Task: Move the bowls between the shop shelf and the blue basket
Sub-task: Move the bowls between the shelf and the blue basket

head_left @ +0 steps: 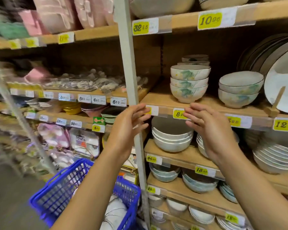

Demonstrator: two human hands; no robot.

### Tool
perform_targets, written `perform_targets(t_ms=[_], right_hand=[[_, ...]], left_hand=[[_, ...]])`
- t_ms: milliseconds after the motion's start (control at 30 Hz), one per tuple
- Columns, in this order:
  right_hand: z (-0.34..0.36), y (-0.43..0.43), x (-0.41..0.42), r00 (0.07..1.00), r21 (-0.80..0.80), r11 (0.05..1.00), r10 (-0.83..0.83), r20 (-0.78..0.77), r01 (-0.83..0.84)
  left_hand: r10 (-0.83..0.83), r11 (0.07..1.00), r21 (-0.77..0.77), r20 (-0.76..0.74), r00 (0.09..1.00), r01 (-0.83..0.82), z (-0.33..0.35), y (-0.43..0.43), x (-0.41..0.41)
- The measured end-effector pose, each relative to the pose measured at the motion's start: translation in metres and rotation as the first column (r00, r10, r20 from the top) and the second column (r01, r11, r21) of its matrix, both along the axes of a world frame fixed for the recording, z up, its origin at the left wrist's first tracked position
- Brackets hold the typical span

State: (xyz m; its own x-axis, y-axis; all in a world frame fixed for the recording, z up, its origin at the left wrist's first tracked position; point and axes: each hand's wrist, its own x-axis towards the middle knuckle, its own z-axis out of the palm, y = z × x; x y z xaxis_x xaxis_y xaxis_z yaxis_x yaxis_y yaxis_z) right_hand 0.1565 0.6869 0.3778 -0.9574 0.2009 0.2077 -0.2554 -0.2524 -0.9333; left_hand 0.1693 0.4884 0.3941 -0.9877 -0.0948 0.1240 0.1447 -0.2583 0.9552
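A shop selling crockery and homeware is shown. Tiers of light-brown wooden shelf boards [161, 99] are carried on a grey metal upright post [128, 63], and along their front edges yellow price labels [209, 20] and small white price tags [98, 99] are held in clear strips. The same wares are set out in repeated stacks: white ceramic bowls with a green leaf pattern [189, 83], plain white bowls [172, 141], large white plates stood on edge [283, 77]. Goods wrapped in clear plastic [85, 143] are displayed at the lower left, and a blue plastic lattice shopping basket [56, 195] is seen below.
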Motion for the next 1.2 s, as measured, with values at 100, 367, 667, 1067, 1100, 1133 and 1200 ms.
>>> perform_targets(t_ms=[100,367,667,1067,1100,1133,1200], right_hand=[[-0.032,-0.039,0.017,0.99,0.005,0.996,0.094,0.105,-0.095],[-0.111,-0.166,0.05,0.899,0.05,0.966,0.217,0.38,-0.255],[-0.2,-0.269,0.071,0.75,0.176,0.89,0.231,0.62,-0.42],[-0.309,-0.304,0.026,0.503,0.128,0.855,0.169,0.848,-0.502],[-0.315,-0.306,0.02,0.485,0.117,0.859,0.165,0.859,-0.499],[-0.322,-0.306,0.015,0.475,0.117,0.869,0.146,0.868,-0.481],[-0.337,-0.307,0.006,0.459,0.132,0.886,0.098,0.883,-0.444]], left_hand=[[0.061,0.998,-0.021,0.068,0.996,-0.059,-0.026,-0.046,0.021],[0.171,0.981,-0.136,0.307,0.936,-0.135,-0.086,-0.182,0.084],[0.157,0.967,-0.25,0.476,0.865,-0.038,-0.16,-0.278,0.111],[0.101,0.916,-0.349,0.677,0.729,0.197,-0.251,-0.307,0.028],[0.102,0.91,-0.355,0.691,0.715,0.214,-0.257,-0.309,0.02],[0.104,0.902,-0.364,0.706,0.7,0.233,-0.263,-0.312,0.011],[0.115,0.882,-0.385,0.735,0.668,0.272,-0.274,-0.316,-0.005]])
